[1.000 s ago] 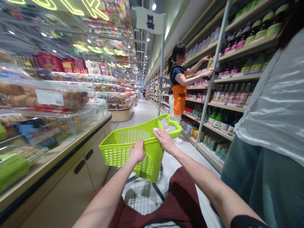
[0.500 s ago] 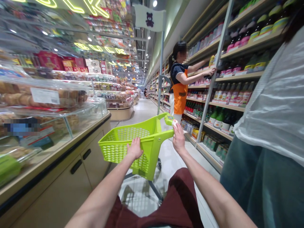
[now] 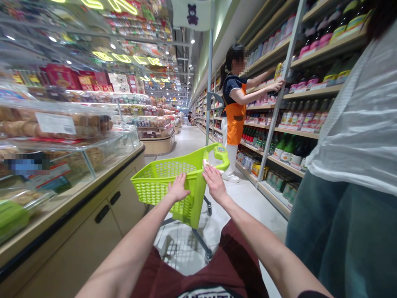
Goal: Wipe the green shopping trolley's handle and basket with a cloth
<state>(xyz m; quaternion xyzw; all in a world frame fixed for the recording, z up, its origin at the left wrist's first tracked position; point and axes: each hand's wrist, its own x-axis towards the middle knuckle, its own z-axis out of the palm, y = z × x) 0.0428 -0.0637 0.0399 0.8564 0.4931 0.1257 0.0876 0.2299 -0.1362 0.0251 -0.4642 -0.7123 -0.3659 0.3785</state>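
Observation:
A small lime-green shopping cart [image 3: 198, 198] stands in front of my knees, its basket walls full of slots. My left hand [image 3: 179, 189] grips the near rim of the basket, fingers over the edge and thumb apart. Under the fingertips of my right hand [image 3: 215, 184] is a whitish wipe [image 3: 206, 163], pressed to the cart frame where the handle [image 3: 221, 154] begins. Most of the wipe is hidden by the fingers. A grey pole with a bear flag [image 3: 192, 15] rises behind the handle.
At left runs a counter [image 3: 93, 182] with packed baked goods. Bottle shelves [image 3: 297, 97] line the right side. A person in an orange apron [image 3: 235, 122] reaches into them. Another person in a white top [image 3: 356, 124] stands close at my right. The aisle floor [image 3: 186, 138] stretches ahead.
My right hand has moved left and down with the wipe, from the handle to the frame beside the basket. My left hand keeps its place on the rim. The view has shifted slightly.

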